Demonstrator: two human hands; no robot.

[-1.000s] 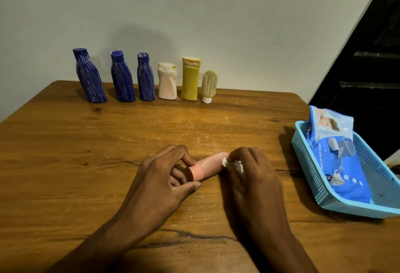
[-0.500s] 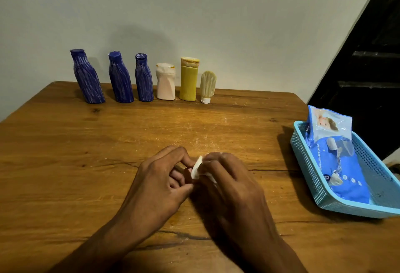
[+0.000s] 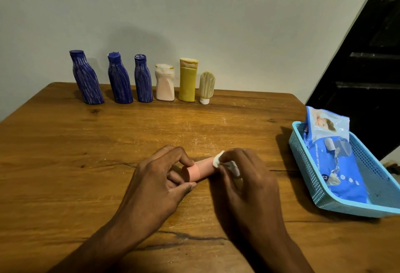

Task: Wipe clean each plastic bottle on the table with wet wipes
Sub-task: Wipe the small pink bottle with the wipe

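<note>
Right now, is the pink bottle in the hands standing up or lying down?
Lying down: the pink bottle is sideways, cap end pinched by the left hand, while the right hand presses a wet wipe on it.

Three bottles at far left: deep blue, streaked with pale, whitish lines — first blue bottle [image 3: 86, 78], second blue bottle [image 3: 119, 78], third blue bottle [image 3: 142, 79]. Pale pink bottle [image 3: 165, 83]: whitish top with a yellowish trace. Yellow bottle [image 3: 187, 83]: mustard body, lighter smeared cap. Cream tube [image 3: 206, 85]: beige, streaked, white cap. Held bottle [image 3: 200, 168]: salmon pink. Wipe [image 3: 227, 163]: white. Basket [image 3: 307, 164]: light turquoise, perforated. Wipes pack [image 3: 337, 164]: blue and pale blue, white lettering. Table [image 3: 86, 153]: warm brown wood grain with dark cracks.
</note>
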